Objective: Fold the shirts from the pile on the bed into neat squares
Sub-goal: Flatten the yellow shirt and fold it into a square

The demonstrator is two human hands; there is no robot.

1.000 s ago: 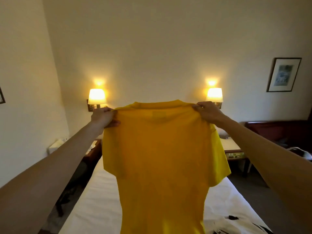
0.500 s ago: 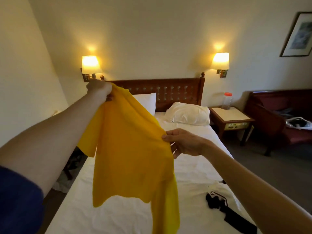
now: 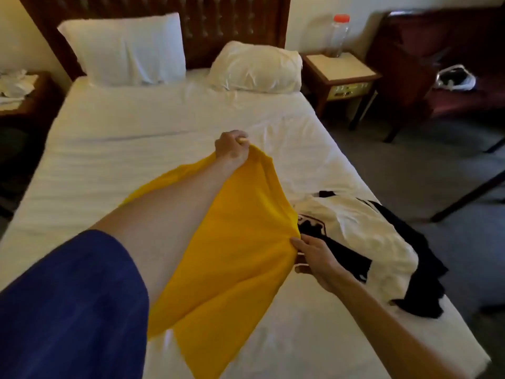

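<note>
A yellow shirt point(image 3: 232, 255) stretches low over the white bed point(image 3: 136, 149), slanting from the bed's middle toward the near edge. My left hand point(image 3: 231, 147) grips its far end over the middle of the mattress. My right hand point(image 3: 314, 259) pinches the shirt's right edge nearer to me. My left forearm hides part of the cloth. A rumpled pile of white and black shirts point(image 3: 369, 242) lies on the bed's right side, just beyond my right hand.
Two white pillows point(image 3: 123, 47) lean at the wooden headboard. A nightstand point(image 3: 341, 69) with a red-capped plastic jar point(image 3: 338, 34) stands right of the bed, a dark red armchair point(image 3: 442, 64) beyond it. Another nightstand point(image 3: 19, 91) with white cloth is at the left.
The shirt came down from being held up in the air to lying low over the bed. My left hand moved down to the bed's middle, and my right hand took the shirt's right edge.
</note>
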